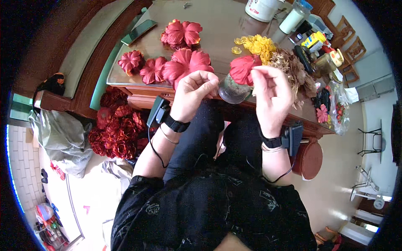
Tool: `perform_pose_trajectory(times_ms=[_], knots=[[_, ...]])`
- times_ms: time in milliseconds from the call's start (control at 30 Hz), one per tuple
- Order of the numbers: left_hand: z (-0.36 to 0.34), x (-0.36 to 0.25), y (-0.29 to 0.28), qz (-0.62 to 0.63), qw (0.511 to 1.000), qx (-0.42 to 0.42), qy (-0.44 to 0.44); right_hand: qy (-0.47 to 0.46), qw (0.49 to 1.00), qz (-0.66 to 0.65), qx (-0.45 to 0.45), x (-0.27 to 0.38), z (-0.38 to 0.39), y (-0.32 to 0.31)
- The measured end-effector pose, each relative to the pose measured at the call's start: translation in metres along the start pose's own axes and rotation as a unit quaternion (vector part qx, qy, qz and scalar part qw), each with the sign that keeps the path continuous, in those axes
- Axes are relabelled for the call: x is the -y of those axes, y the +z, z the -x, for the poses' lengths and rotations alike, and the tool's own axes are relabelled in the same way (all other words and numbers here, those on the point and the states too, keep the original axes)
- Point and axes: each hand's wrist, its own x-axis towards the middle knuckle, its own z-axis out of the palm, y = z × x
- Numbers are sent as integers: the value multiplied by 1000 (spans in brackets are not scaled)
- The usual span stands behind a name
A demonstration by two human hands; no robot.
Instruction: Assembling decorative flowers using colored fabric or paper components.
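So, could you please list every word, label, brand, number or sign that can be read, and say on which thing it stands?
There is no text I can quote:
White bucket: small red print, too small to read.
Yellow container: darker marks, too small and blurred to read.
Black shirt: pale drawings with small letter-like marks, not clear enough to quote.
Red petals at the right hand: no lettering visible.

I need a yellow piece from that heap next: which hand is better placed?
Probably the right hand: it is at the red flower by the glass jar, close to the yellow heap, though it may be holding that flower. The left hand is farther off, by the large red petals.
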Motion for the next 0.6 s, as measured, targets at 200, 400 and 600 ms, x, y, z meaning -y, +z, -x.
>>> perform_pose_trajectory(times_ms=[200, 400, 600], knots=[[17, -7, -23, 51, 997, -54, 32, -79, 986, 62, 136, -11, -19, 87], [26, -15, -55, 86, 988, -113, 62, -143, 964, 211, 77, -76, -64, 175], [36, -12, -79, 84, 987, -127, 51, -127, 949, 263, 121, -107, -98, 217]])
